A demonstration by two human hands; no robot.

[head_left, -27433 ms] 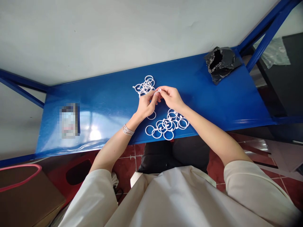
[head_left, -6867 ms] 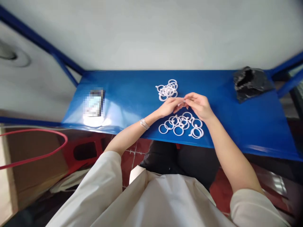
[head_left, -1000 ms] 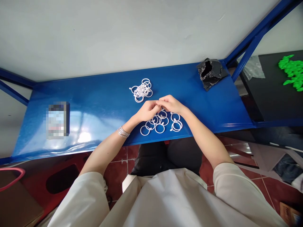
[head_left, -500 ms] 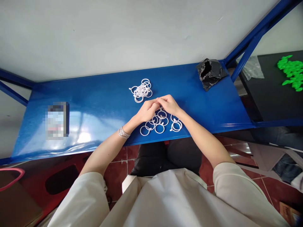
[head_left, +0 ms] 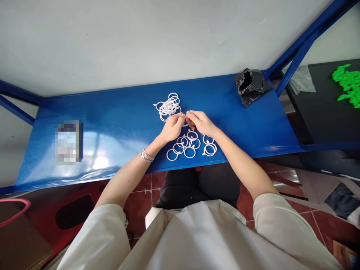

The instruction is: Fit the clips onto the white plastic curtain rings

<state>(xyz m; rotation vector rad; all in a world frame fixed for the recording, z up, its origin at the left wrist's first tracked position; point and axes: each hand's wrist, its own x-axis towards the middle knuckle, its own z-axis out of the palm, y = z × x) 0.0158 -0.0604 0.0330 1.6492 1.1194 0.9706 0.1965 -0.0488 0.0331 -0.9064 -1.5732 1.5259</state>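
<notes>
My left hand (head_left: pixel 172 128) and my right hand (head_left: pixel 203 123) meet fingertip to fingertip above the blue table, both closed in a pinch. A thin arc of a white plastic ring (head_left: pixel 185 125) shows between them; the fingers hide most of it. Just beyond my left hand lies a heaped pile of white rings (head_left: pixel 168 107) with small tabs. Nearer to me, below the hands, several loose white rings (head_left: pixel 189 152) are spread out, some overlapping. A smaller cluster of white rings (head_left: pixel 209 150) lies under my right wrist.
The blue table (head_left: pixel 126 112) backs onto a pale wall. At its left is a blurred-out, phone-like object (head_left: pixel 67 143). A torn black plastic bag (head_left: pixel 250 87) sits at the back right. Bright green pieces (head_left: pixel 347 84) lie on a dark surface beyond the blue frame.
My fingertips have drawn slightly apart, and part of a white ring now shows between them. My left hand has shifted a little left. The rings on the table stay put.
</notes>
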